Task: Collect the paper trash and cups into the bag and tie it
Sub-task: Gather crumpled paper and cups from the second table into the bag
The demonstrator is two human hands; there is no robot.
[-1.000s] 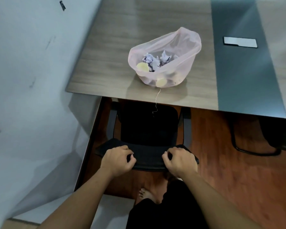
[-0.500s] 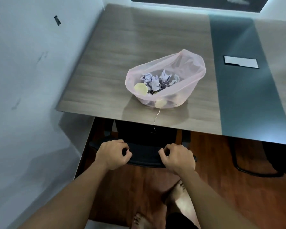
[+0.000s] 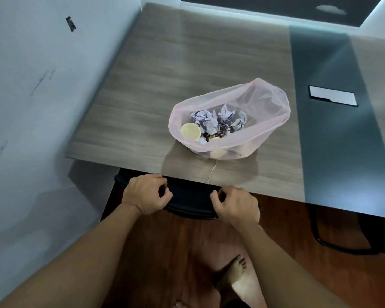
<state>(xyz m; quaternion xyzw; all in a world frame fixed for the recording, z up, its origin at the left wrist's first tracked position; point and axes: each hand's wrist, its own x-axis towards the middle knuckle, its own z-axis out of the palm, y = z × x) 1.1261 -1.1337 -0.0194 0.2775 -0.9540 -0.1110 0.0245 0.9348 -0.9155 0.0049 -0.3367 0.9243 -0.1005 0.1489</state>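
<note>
Wood-grain table (image 3: 156, 103): largest item in my view; grey-brown top with a dark band (image 3: 333, 130) running front to back on its right side. Its left edge sits close against a pale wall (image 3: 31, 107).
Floor (image 3: 298, 252): reddish-brown boards, visible below the table's near edge.
Chair (image 3: 190, 202): black, pushed under the table's near edge; only its top rail shows between my two hands.
Bag (image 3: 265, 107): thin pink see-through plastic, resting on the table near the front edge, just left of the dark band. Mouth is wide open and untied.
Bag contents: crumpled paper (image 3: 211, 121) piled in the middle, a pale round cup (image 3: 190, 131) at the left side with its open end toward me. A second pale shape shows through the bag's near wall; I cannot identify it.
Left hand (image 3: 146, 193): fingers curled over the left part of the chair rail, gripping it.
Right hand (image 3: 236, 205): fingers curled over the right part of the chair rail, gripping it.
Plate (image 3: 332, 98): small white rectangle set flat in the dark band, to the right of the bag, well apart from it.
Foot (image 3: 237, 274): bare, on the floor below my right forearm.
Thread (image 3: 212, 172): thin pale strand running from under the bag to the table's near edge.
</note>
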